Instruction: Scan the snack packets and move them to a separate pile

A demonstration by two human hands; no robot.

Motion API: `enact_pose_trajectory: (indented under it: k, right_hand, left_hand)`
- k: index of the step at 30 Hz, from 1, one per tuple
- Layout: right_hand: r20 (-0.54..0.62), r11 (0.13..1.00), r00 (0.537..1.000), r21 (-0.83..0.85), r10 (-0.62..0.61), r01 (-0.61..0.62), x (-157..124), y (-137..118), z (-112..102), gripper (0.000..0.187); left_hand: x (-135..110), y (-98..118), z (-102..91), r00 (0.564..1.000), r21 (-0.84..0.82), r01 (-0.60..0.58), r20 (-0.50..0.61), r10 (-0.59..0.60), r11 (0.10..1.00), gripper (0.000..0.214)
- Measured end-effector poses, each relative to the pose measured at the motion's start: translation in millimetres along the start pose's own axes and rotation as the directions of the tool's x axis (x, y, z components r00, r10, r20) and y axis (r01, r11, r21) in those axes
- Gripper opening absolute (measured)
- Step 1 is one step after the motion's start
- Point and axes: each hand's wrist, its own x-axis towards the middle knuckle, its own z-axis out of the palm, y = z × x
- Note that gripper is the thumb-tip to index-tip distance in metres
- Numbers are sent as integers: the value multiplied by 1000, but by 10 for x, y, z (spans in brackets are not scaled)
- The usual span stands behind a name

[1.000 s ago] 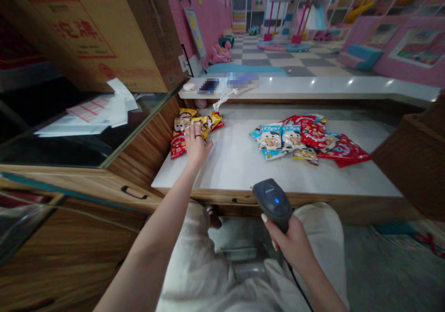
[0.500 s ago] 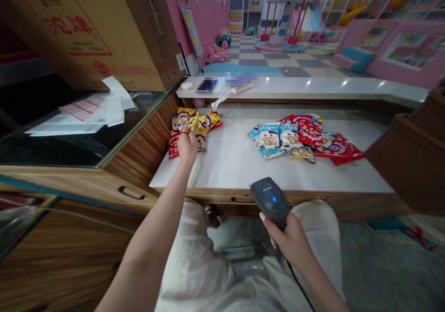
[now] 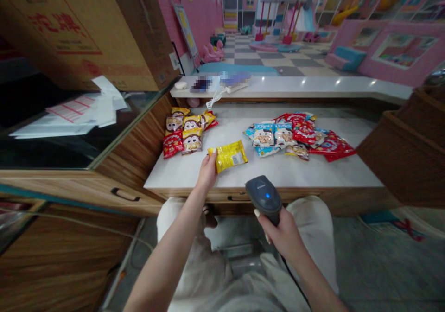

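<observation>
My left hand [image 3: 207,169] grips a yellow snack packet [image 3: 230,156] by its left end, just above the white desk [image 3: 174,175]. The packet's back, with a barcode, faces up. In my right hand [image 3: 283,231] is a dark grey barcode scanner [image 3: 264,195] with a blue light on top. Its head is lower right of the packet and apart from it. Behind my left hand lies a group of yellow and red snack packets [image 3: 192,140]. A second pile, of blue, red and yellow snack packets [image 3: 263,135], lies on the right part of the desk.
A large cardboard box [image 3: 139,34] and loose papers [image 3: 79,112] sit on the glass-topped counter at left. A raised white ledge [image 3: 295,87] runs behind the desk, with a white cable [image 3: 216,98]. A brown woven basket [image 3: 392,154] stands at right.
My left hand has drawn a yellow snack packet from the left group toward the middle front of the desk. The scanner stays in my right hand, and the view has shifted slightly.
</observation>
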Motion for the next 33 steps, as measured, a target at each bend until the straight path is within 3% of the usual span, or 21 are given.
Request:
enact_pose_trajectory:
  k: [9,16,20,29,33]
  right_hand:
    - [-20,995,996,-36,-92,91,41,-220,90,18]
    - [43,1000,999,20,-16,15,-12,-137,65,22]
    - [46,1000,999,20,-6,5,-18,-138,69,24]
    - [-23,998,997,-11,-68,67,-3,-165,18,20]
    - [-28,1000,999,21,-17,17,-11,-34,-66,23]
  left_hand:
    - [-12,-44,-52,997,69,-33,68,28,997,50]
    - [27,-66,-68,999,70,-14,46,11,997,41]
    - [10,-56,-58,998,72,-42,51,39,996,46]
    - [7,-48,-42,999,118,-49,23,47,992,50]
    - [28,-25,130,991,180,-124,-17,129,976,45]
